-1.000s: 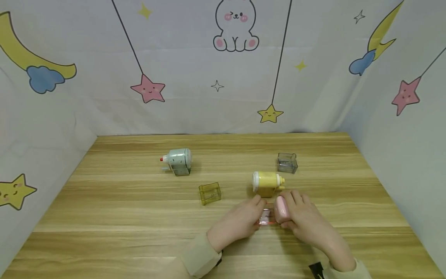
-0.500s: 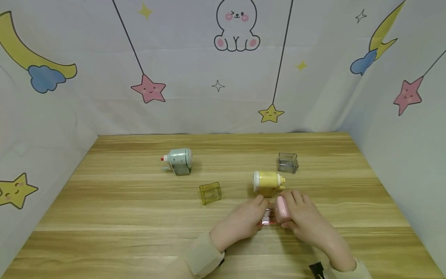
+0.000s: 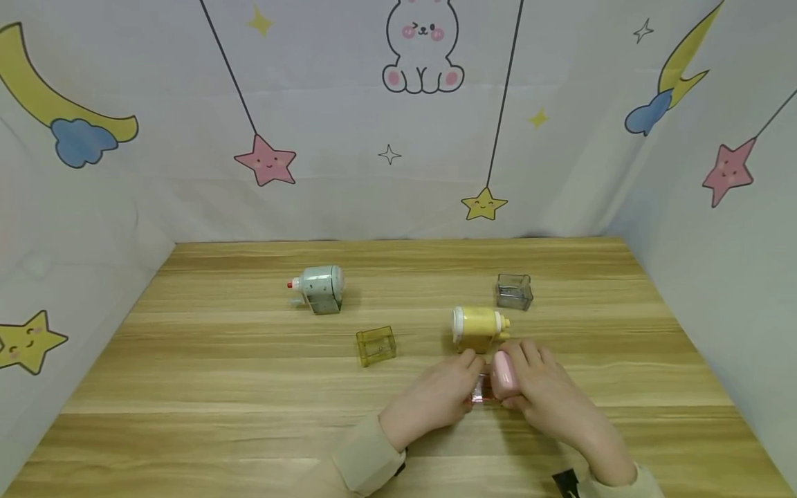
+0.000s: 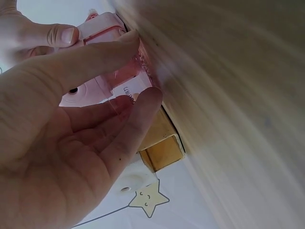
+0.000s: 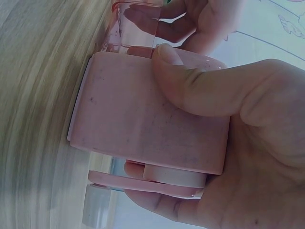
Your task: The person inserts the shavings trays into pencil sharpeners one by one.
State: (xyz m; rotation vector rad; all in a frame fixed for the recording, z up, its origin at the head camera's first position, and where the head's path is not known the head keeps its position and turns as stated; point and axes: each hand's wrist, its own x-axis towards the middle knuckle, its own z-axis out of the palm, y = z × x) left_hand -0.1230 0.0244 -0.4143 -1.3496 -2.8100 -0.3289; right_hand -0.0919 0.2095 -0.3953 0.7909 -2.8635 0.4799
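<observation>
My right hand [image 3: 544,387] holds a pink crank pencil sharpener [image 5: 147,112] upright on the table, its thumb across one side of the body. The crank handle [image 5: 138,183] shows at the lower end in the right wrist view. On the opposite side, a clear pink shavings drawer [image 3: 481,389] sits partly inside the sharpener. My left hand [image 3: 429,394] pinches the drawer's outer end between thumb and fingers; the left wrist view shows the drawer [image 4: 125,89] between them. Just behind both hands stands a yellow sharpener [image 3: 479,321].
A smoky grey drawer [image 3: 514,290] lies at the back right. An amber drawer [image 3: 376,346] rests left of the yellow sharpener. Further back on the left stands a pale teal sharpener [image 3: 320,287]. A printed white cloth [image 3: 349,207] walls the wooden table [image 3: 249,394].
My left hand has shifted slightly to the right with the pink drawer, and less of the drawer shows outside the sharpener. The right hand and the sharpener have stayed in place.
</observation>
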